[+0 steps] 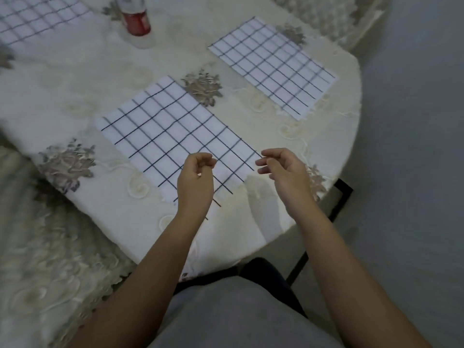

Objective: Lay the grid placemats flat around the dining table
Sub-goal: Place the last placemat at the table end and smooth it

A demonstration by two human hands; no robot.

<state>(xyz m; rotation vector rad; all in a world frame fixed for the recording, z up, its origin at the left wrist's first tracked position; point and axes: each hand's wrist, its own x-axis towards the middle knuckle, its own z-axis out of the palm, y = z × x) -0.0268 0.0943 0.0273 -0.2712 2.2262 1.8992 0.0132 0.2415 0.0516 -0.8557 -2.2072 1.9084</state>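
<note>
Three white placemats with dark grid lines lie flat on the cream embroidered tablecloth (75,79). The nearest placemat (165,131) sits at the table's front edge, a second placemat (273,66) lies to the right, and a third placemat (37,16) shows at the top left, cut off by the frame. My left hand (197,179) hovers over the near corner of the nearest placemat, fingers loosely curled, holding nothing. My right hand (283,172) hovers just off that mat's right corner, fingers relaxed and empty.
A bottle with a red label (135,18) stands on a small clear base near the table's middle. A black chair frame (339,197) shows under the table's right edge. Grey floor (414,146) lies to the right. The tablecloth hangs down at the left.
</note>
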